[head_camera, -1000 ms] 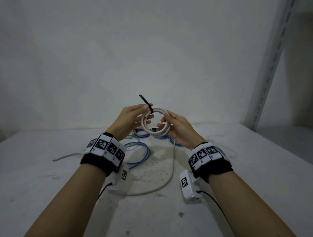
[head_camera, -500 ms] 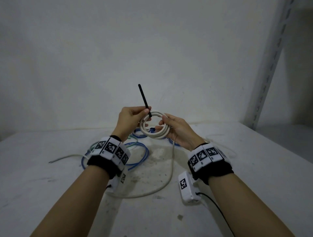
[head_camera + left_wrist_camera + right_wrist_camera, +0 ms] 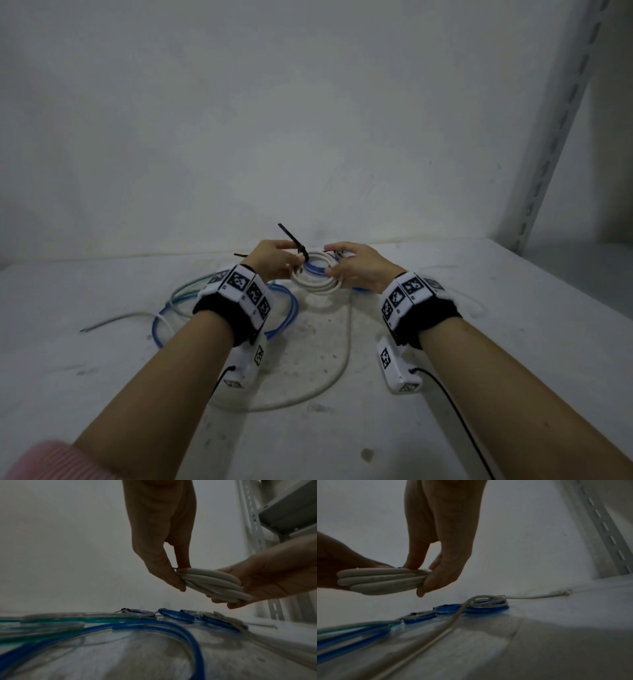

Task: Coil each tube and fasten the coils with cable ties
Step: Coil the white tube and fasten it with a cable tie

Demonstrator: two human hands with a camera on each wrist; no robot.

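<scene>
From the head view, the fingertips of both hands are partly hidden behind the white tube coil (image 3: pixel 317 279), which is held just above the table (image 3: pixel 102 394). The left hand (image 3: pixel 274 262) pinches the coil's left side, where a black cable tie (image 3: pixel 293 241) wraps it, its tail sticking up and to the left. The right hand (image 3: pixel 359 269) curls round the coil's right side. A loose run of the same white tube trails down onto the table.

In the left wrist view, blurred blue tubes (image 3: pixel 154 628) and a green tube (image 3: pixel 60 620) lie on the table; thumb and forefinger pinch the stacked white turns, and only a sliver of the tie shows.

In the right wrist view, the coil (image 3: pixel 382 580) appears edge-on as three stacked turns clamped between thumb and fingers; small blue coils (image 3: pixel 450 609) lie beyond.
</scene>
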